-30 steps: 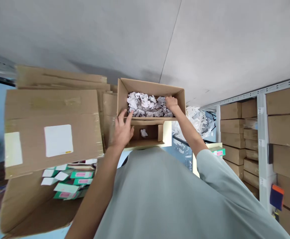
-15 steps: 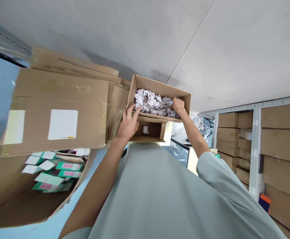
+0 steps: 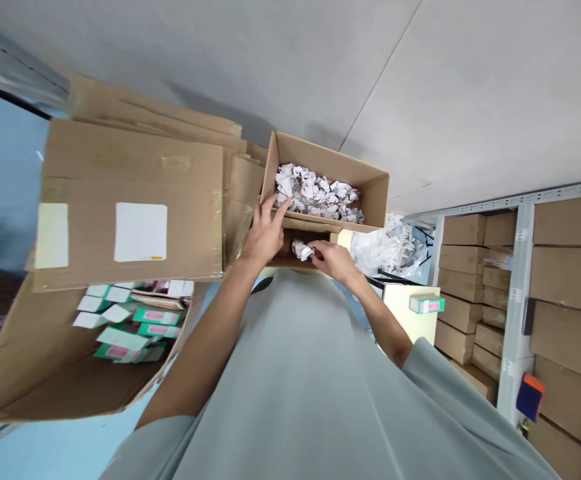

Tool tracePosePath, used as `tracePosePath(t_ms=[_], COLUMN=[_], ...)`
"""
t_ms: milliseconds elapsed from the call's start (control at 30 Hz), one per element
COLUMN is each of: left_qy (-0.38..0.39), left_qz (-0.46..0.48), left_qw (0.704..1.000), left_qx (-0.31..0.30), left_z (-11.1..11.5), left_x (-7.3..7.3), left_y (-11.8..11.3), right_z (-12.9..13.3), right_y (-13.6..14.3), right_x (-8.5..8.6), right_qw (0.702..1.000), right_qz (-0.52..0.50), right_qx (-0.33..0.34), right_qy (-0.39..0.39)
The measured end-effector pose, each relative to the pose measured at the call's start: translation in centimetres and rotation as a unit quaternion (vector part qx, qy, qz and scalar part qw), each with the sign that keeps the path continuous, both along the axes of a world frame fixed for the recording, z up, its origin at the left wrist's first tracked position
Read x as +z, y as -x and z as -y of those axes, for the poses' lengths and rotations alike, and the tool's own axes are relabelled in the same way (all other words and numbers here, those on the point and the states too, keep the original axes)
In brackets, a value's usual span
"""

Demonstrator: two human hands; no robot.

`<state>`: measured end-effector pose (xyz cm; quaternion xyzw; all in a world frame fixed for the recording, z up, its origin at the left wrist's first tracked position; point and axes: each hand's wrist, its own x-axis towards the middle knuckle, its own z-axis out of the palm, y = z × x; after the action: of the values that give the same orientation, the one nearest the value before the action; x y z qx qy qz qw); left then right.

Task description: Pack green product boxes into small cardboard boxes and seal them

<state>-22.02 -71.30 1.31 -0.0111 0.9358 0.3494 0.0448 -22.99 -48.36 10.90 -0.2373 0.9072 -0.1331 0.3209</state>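
Flattened cardboard (image 3: 95,160): stacked left of the paper-filled box (image 3: 375,200), partly over the mouth of the big carton (image 3: 35,360).
Plastic heap (image 3: 383,250): white, crinkled, loosely bundled, right of the paper-filled box.
Pale board (image 3: 403,320): lower right of the paper-filled box, bearing one small green-and-white pack (image 3: 427,305).
Shelf rack (image 3: 513,293): metal, far right of the paper-filled box, loaded with closed brown boxes (image 3: 568,277).
Wall (image 3: 250,53): smooth, grey, beyond the paper-filled box, with a thin straight seam.
In the paper-filled box: crumpled white paper (image 3: 320,193), spread across the bottom.
Small box (image 3: 290,230): open, just on the near side of the paper-filled box, right end partly hidden by fingers.
In the big carton: jumbled green-and-white packs (image 3: 158,317), lower left of the paper-filled box.
Left hand (image 3: 264,237): fingers spread wide, touching the near left rim of the paper-filled box.
Right hand (image 3: 338,262): narrow pinch on the paper wad (image 3: 301,251).
Paper wad: white, creased, at the small box's opening, near side of the paper-filled box.
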Motion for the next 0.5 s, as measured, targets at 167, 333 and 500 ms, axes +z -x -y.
tracePosePath(t_ms=[167,333,500], left_qy=[0.008,0.020,0.037], left_qz=[-0.001,0.006,-0.001], left_qw=[1.000,1.000,0.999], left_qx=[0.000,-0.005,0.003], left_z=[-0.1,0.1,0.0], left_x=[-0.1,-0.3,0.3], left_y=[-0.4,-0.1,-1.4], right_z=[-0.1,-1.7,-3.4], right_y=[-0.9,-1.2,-1.4], right_x=[-1.7,-1.1,-0.8], right_qw=[0.986,0.980,0.976], right_qz=[-0.040,-0.033,-0.064], right_qx=[0.027,0.018,-0.073], right_qy=[-0.157,-0.196,-0.194])
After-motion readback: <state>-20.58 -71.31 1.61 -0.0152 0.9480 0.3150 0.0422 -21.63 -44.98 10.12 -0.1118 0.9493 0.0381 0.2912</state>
